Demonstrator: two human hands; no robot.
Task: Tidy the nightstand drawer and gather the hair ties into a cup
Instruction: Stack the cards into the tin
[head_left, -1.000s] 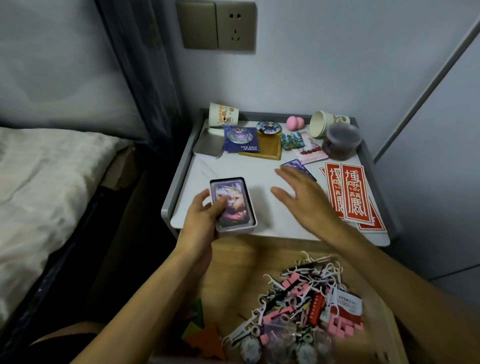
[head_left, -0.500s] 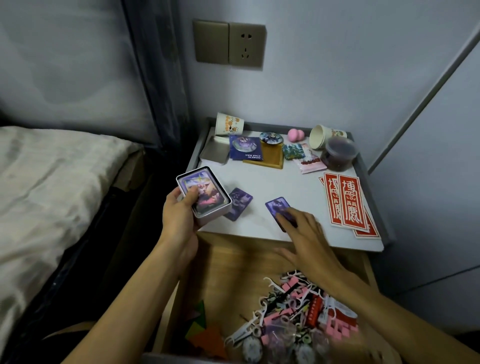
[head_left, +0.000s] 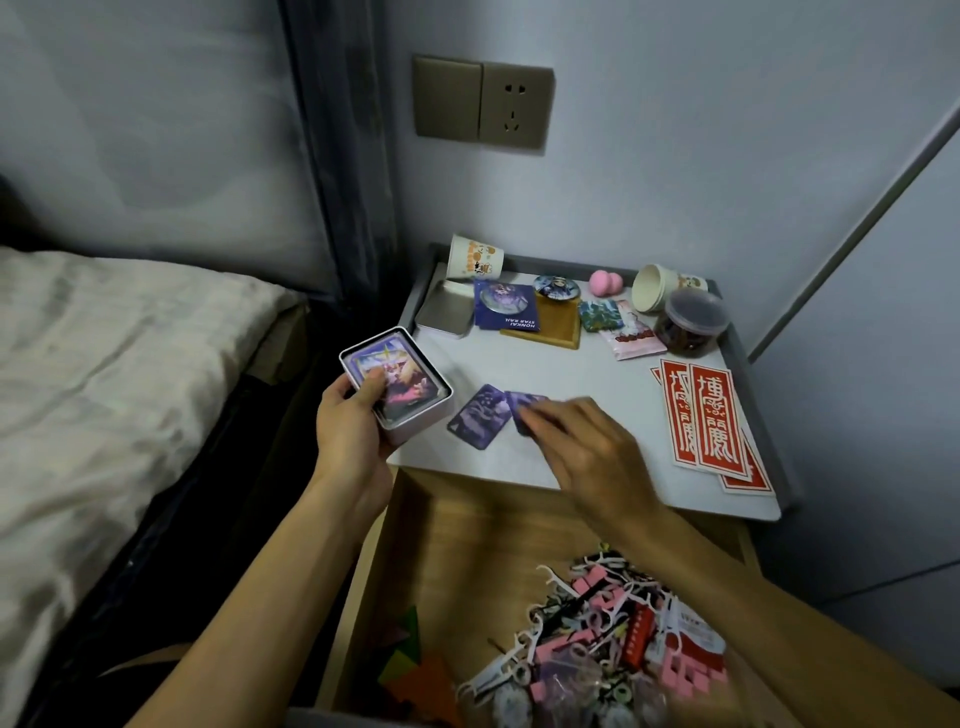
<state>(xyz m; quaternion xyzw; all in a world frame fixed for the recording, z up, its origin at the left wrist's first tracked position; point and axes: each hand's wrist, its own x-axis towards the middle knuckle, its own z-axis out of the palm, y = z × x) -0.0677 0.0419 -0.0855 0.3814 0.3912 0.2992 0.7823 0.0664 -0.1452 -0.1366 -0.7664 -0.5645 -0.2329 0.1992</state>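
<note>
Left hand is gripping the card tin at centre-left. Right hand, fingers flat, is sliding a purple card leftward along the bench, now touching its neighbour card. Open drawer is sitting bottom-centre.

Two paper cups are on the nightstand. Two loose purple cards lie side by side. There is one open tin of cards and one tin lid. There is also one round badge, one pink sponge, one wooden coaster, one lidded jar and one blue card pack. Two small packets lie together. Red paper strips number at least three. One drawer holds a heap too tangled to count.
</note>
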